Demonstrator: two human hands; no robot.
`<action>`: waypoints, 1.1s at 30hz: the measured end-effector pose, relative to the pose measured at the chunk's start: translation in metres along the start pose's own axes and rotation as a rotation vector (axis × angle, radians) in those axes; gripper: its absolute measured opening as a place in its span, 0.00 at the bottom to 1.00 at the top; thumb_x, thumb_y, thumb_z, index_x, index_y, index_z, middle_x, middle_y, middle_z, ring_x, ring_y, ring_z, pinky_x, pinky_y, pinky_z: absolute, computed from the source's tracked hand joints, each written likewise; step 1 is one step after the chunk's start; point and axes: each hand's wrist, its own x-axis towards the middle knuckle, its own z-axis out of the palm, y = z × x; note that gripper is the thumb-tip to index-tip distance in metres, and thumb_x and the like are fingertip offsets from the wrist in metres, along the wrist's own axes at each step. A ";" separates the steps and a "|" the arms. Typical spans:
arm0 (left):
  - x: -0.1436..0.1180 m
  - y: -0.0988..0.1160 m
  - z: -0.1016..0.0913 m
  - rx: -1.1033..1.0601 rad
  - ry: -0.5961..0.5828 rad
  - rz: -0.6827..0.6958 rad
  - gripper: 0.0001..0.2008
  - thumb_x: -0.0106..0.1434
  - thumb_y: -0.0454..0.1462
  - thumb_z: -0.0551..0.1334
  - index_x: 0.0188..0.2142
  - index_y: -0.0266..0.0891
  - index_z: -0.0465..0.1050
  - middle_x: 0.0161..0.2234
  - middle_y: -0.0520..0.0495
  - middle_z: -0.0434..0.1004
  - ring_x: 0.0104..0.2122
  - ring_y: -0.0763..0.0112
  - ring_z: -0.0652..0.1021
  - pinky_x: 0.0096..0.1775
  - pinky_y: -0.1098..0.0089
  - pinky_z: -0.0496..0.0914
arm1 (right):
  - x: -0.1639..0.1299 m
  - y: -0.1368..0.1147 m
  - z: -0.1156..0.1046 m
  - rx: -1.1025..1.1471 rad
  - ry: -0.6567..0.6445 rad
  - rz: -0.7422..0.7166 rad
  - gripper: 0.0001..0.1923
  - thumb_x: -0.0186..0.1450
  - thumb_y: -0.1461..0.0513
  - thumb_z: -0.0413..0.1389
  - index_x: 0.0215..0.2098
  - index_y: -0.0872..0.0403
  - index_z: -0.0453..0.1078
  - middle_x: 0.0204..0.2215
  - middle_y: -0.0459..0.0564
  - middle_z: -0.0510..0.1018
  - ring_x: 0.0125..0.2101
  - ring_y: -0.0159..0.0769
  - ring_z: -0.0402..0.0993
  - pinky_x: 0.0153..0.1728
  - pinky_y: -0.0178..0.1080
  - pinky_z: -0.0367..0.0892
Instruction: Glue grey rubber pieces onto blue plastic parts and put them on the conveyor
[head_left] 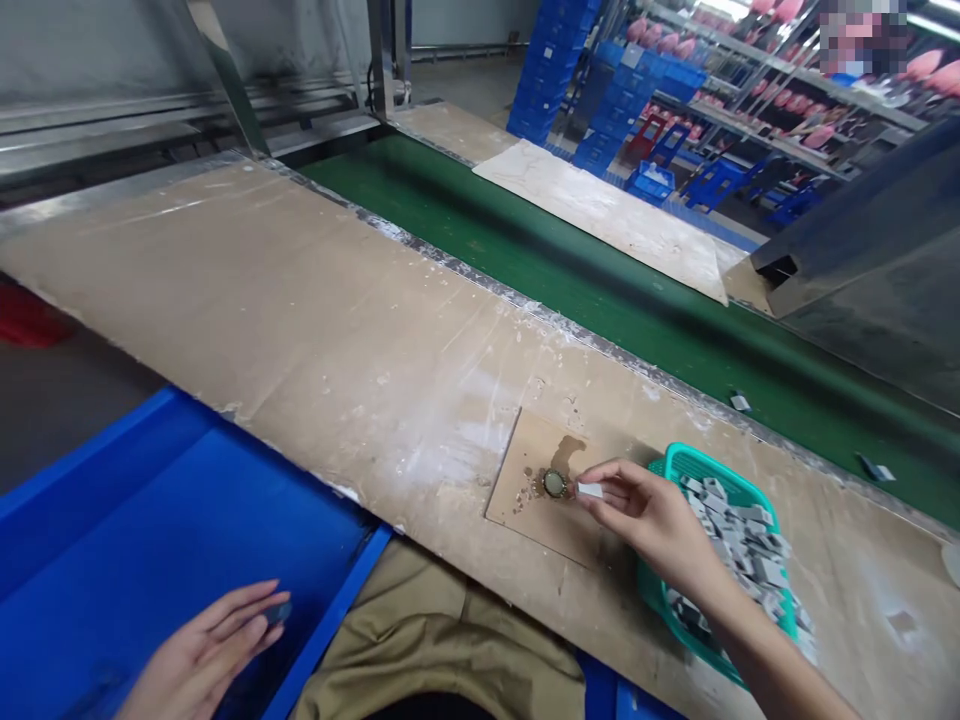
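Between the thumb and fingers of my right hand (637, 505) is a small white-and-grey block (589, 490). Just left of it, a small round dish (554, 484), like a bottle cap with pale contents, sits on a stained cardboard piece (517, 470). My left hand (206, 645) is over the blue bin (225, 500) at lower left, its fingers closed on a small dark piece (278, 612) whose kind I cannot make out. Beside my right forearm stands a teal basket (679, 455) heaped with similar grey-and-white blocks (739, 545).
A green conveyor belt (480, 220) runs beyond the worn tan tabletop (300, 300), carrying two small pieces (740, 401) at the right. Stacked blue crates (551, 70) and shelves with pink items (795, 100) stand behind. A metal post (229, 75) rises at the back left.
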 end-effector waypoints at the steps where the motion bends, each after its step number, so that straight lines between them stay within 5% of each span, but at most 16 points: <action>1: -0.003 -0.001 0.007 -0.043 -0.055 -0.049 0.26 0.29 0.41 0.77 0.31 0.38 0.78 0.32 0.46 0.80 0.37 0.60 0.78 0.33 0.75 0.77 | 0.003 0.002 0.005 -0.102 0.028 -0.056 0.12 0.58 0.56 0.59 0.39 0.53 0.73 0.39 0.55 0.80 0.37 0.43 0.76 0.41 0.45 0.70; 8: -0.029 -0.012 0.062 -0.163 -0.404 -0.267 0.19 0.42 0.40 0.74 0.35 0.37 0.78 0.35 0.47 0.78 0.33 0.70 0.78 0.38 0.75 0.76 | 0.014 0.014 0.015 -0.450 0.082 -0.233 0.12 0.62 0.60 0.53 0.40 0.52 0.76 0.39 0.53 0.80 0.40 0.45 0.76 0.42 0.44 0.69; 15: -0.038 -0.012 0.093 -0.186 -0.621 -0.204 0.11 0.54 0.42 0.68 0.35 0.39 0.75 0.29 0.49 0.76 0.33 0.68 0.77 0.39 0.66 0.75 | 0.011 0.010 0.020 -0.452 0.065 -0.246 0.11 0.62 0.58 0.54 0.37 0.51 0.77 0.35 0.53 0.80 0.35 0.44 0.77 0.37 0.43 0.71; 19: -0.044 -0.007 0.114 -0.052 -0.546 0.193 0.07 0.53 0.38 0.68 0.31 0.40 0.74 0.29 0.50 0.79 0.32 0.73 0.78 0.35 0.78 0.73 | 0.001 -0.007 0.016 -0.242 0.134 -0.103 0.12 0.57 0.54 0.59 0.37 0.52 0.76 0.35 0.54 0.81 0.35 0.45 0.77 0.38 0.46 0.72; 24: -0.049 -0.003 0.145 0.170 -0.328 1.254 0.14 0.52 0.23 0.66 0.35 0.39 0.72 0.35 0.48 0.82 0.35 0.69 0.81 0.38 0.75 0.76 | -0.026 -0.043 0.021 0.268 -0.018 0.232 0.15 0.53 0.52 0.64 0.30 0.55 0.73 0.26 0.54 0.81 0.27 0.40 0.77 0.32 0.40 0.72; 26: -0.049 -0.001 0.155 0.192 -0.327 1.529 0.18 0.51 0.20 0.64 0.40 0.35 0.70 0.37 0.43 0.81 0.38 0.66 0.80 0.39 0.72 0.77 | -0.035 -0.053 0.028 0.384 -0.104 0.286 0.14 0.53 0.53 0.64 0.28 0.55 0.71 0.23 0.52 0.80 0.25 0.38 0.77 0.32 0.39 0.71; 33: -0.052 0.001 0.169 0.141 -0.396 1.681 0.21 0.51 0.20 0.64 0.44 0.31 0.66 0.40 0.36 0.80 0.42 0.59 0.79 0.40 0.67 0.78 | -0.046 -0.056 0.045 0.559 -0.170 0.328 0.12 0.52 0.55 0.65 0.27 0.54 0.70 0.21 0.48 0.79 0.25 0.36 0.76 0.31 0.38 0.70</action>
